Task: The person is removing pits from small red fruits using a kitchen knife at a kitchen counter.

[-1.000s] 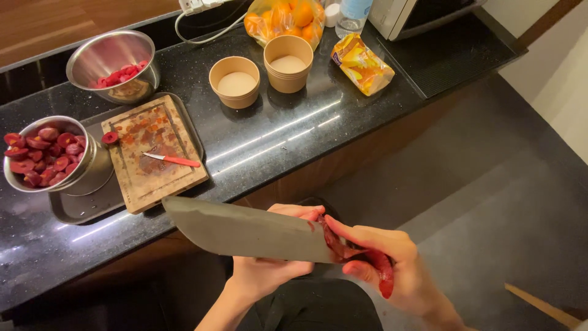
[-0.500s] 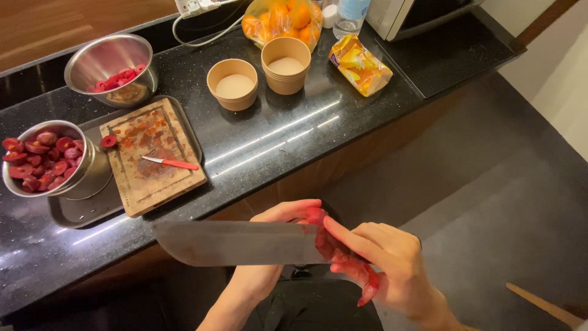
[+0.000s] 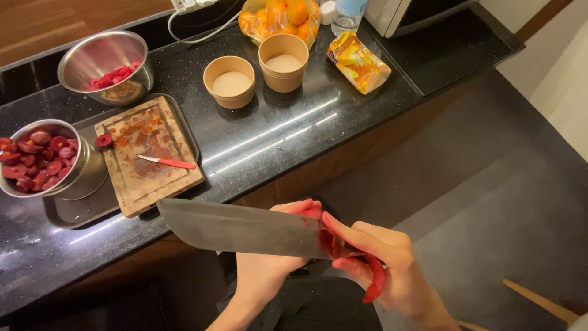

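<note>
A large steel cleaver (image 3: 239, 228) is held flat in front of my body, below the counter edge, its blade pointing left. My right hand (image 3: 386, 263), fingers stained red, grips it at the handle end. My left hand (image 3: 269, 266) is behind the blade, its red-tipped fingers curling over the top edge near the handle. On the counter lies a stained wooden cutting board (image 3: 150, 153) with a small red-handled knife (image 3: 166, 162) and one red fruit piece (image 3: 103, 140).
A steel bowl (image 3: 43, 159) of cut red fruit sits on a metal tray (image 3: 79, 211) left of the board. Behind are another steel bowl (image 3: 107, 58), two paper cups (image 3: 229, 81) (image 3: 283, 61), a yellow packet (image 3: 358, 61) and a bag of oranges (image 3: 282, 15).
The cleaver dipped slightly and levelled out again. Both hands have stayed on it, with the right fingers shifting along the handle end.
</note>
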